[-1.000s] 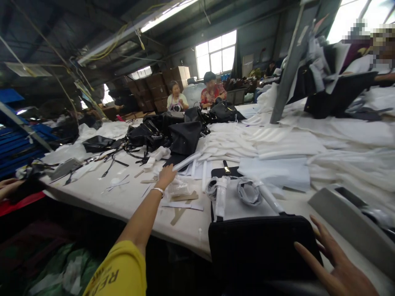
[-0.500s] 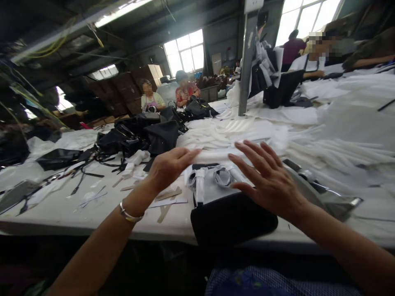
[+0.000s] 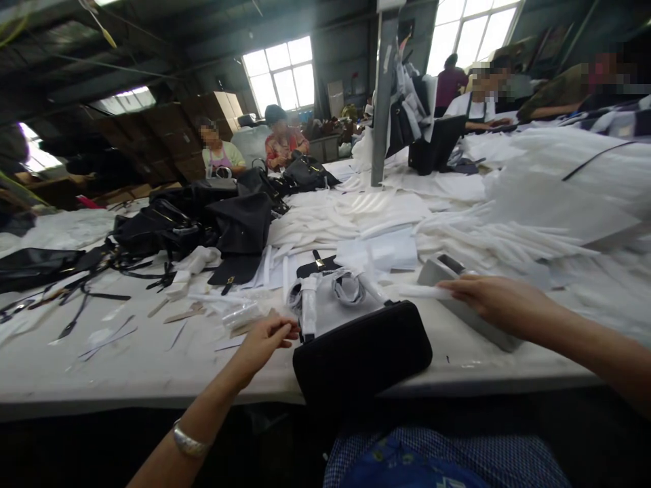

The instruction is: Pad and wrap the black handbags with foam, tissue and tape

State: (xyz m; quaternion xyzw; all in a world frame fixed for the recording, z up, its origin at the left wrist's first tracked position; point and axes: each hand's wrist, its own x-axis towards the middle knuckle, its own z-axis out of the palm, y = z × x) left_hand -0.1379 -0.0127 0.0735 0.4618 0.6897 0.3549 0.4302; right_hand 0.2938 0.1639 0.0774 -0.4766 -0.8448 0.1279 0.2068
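A black handbag point(image 3: 363, 356) lies at the table's front edge, its black base facing me. Its grey upper part carries handles wrapped in white and clear film point(image 3: 350, 288). At the bag's left side is my left hand point(image 3: 269, 342), thumb and fingers drawn together near its edge; what they hold, if anything, is hidden. My right hand point(image 3: 481, 301), right of the bag, pinches the end of a narrow white strip point(image 3: 422, 291). Beneath that hand sits a grey boxy piece point(image 3: 491, 332). Behind the bag lies a black flap with a gold clasp point(image 3: 318, 263).
Black bags point(image 3: 239, 224) are heaped at the left, with straps and scraps in front. White sheets point(image 3: 554, 176) pile up at the right and back. A grey post point(image 3: 382, 102) rises from the table. Several people work at the far side.
My hands have moved apart from above the bag: the left down to its left side, the right outward with the white strip. The view has turned rightward.
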